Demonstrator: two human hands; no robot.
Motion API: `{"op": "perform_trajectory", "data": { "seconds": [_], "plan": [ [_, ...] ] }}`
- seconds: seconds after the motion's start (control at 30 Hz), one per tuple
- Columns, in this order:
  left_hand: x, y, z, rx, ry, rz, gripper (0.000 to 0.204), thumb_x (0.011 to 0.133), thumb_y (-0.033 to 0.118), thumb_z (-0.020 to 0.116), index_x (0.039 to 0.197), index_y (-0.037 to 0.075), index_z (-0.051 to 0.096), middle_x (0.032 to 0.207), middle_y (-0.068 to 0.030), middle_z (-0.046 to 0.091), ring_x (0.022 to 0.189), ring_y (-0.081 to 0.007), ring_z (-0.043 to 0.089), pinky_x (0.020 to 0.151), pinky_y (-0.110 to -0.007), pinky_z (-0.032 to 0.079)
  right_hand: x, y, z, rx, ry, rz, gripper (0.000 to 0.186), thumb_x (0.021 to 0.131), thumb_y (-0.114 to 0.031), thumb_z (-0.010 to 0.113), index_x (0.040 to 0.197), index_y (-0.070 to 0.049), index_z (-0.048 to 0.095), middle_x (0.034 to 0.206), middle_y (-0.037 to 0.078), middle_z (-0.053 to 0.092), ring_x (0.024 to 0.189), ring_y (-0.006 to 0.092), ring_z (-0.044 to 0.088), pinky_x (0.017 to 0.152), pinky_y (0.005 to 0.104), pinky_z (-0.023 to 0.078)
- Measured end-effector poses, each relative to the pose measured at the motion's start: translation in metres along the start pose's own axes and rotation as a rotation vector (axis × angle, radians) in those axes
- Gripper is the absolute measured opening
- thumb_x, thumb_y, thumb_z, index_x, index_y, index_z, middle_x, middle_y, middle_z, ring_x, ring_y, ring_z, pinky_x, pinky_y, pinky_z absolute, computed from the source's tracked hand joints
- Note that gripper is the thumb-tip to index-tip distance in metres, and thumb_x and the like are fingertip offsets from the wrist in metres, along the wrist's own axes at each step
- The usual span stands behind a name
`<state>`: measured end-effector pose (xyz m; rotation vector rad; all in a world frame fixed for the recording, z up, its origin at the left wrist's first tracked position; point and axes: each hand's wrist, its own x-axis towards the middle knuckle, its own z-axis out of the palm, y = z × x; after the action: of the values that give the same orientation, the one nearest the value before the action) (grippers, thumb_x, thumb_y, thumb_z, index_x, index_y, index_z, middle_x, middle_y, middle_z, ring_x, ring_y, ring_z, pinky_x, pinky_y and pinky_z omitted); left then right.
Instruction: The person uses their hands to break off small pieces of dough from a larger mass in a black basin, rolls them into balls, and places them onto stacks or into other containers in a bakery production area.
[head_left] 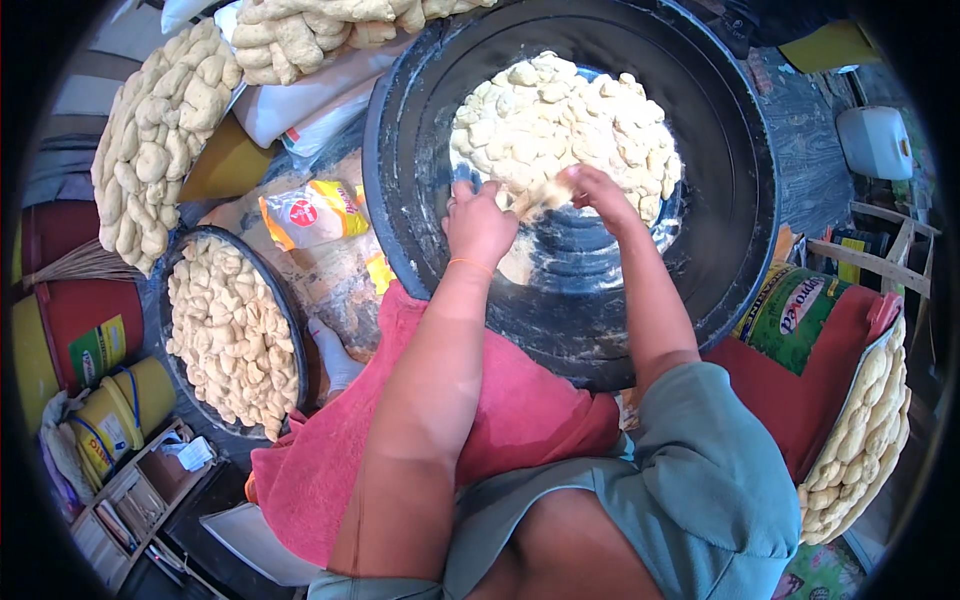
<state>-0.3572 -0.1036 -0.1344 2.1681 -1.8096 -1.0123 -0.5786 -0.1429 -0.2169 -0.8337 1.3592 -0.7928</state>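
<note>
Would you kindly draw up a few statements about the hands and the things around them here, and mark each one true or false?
1. The left hand and right hand are both inside the large black basin. True.
2. The thin orange band is on the right wrist. False: it is on the left wrist.
3. The orange, yellow and white packet lies inside the basin. False: it lies outside, to the basin's left.
4. The basin holds many pale pieces of dough. True.
5. A red cloth covers the person's lap. True.
6. The white container stands left of the basin. False: it is to the right.
</note>
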Motion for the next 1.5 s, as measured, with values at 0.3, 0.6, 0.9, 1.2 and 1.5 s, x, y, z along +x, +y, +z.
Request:
{"op": "perform_trajectory", "data": {
  "seconds": [0.3,0.6,0.9,1.2,1.5],
  "plan": [
    [0.003,0.000,0.008,0.183,0.009,-0.041,0.055,0.074,0.031,0.066,0.126,0.016,0.055,0.140,-0.0180,0.033,0.123,-0.0384,0.041,0.099,-0.051,0.034,0.084,0.077,0.063,-1.220,0.562,-0.332,0.043,0.079,-0.027,0.064,0.120,-0.019,0.056,0.122,0.013,0.052,0.122,0.0268,0.045,0.102,0.0476,0.032],
    [0.003,0.001,0.004,0.176,-0.019,-0.049,0.054,0.075,0.035,0.067,0.123,0.013,0.056,0.140,-0.0174,0.034,0.123,-0.0373,0.042,0.098,-0.051,0.034,0.118,0.060,0.029,-0.396,0.379,-0.236,0.022,0.080,-0.009,0.065,0.101,-0.002,0.063,0.080,0.007,0.065,0.069,0.0173,0.060,0.067,0.0291,0.048],
    [0.001,-0.001,0.005,0.177,-0.051,-0.044,0.054,0.076,0.035,0.066,0.124,0.013,0.055,0.140,-0.0174,0.034,0.123,-0.0366,0.041,0.098,-0.052,0.033,0.090,0.055,0.053,-0.894,0.253,-0.468,0.046,0.081,-0.018,0.063,0.126,-0.015,0.052,0.120,0.016,0.049,0.102,0.0300,0.056,0.086,0.0383,0.048],
    [0.005,0.007,0.004,0.170,-0.095,-0.048,0.055,0.076,0.036,0.066,0.125,0.013,0.054,0.138,-0.0162,0.035,0.123,-0.0366,0.041,0.099,-0.051,0.032,0.093,0.063,0.037,-0.950,0.300,-0.467,0.026,0.082,-0.012,0.060,0.107,-0.013,0.065,0.100,0.012,0.064,0.090,0.0270,0.062,0.081,0.0364,0.049],
    [0.000,0.004,0.001,0.175,-0.111,-0.058,0.055,0.077,0.036,0.066,0.125,0.012,0.054,0.138,-0.0158,0.037,0.124,-0.0356,0.041,0.099,-0.051,0.032,-0.007,0.033,0.036,-0.392,0.330,-0.585,0.019,0.078,-0.002,0.058,0.096,-0.003,0.064,0.092,0.012,0.062,0.083,0.0245,0.060,0.075,0.0329,0.048]
  ]
}}
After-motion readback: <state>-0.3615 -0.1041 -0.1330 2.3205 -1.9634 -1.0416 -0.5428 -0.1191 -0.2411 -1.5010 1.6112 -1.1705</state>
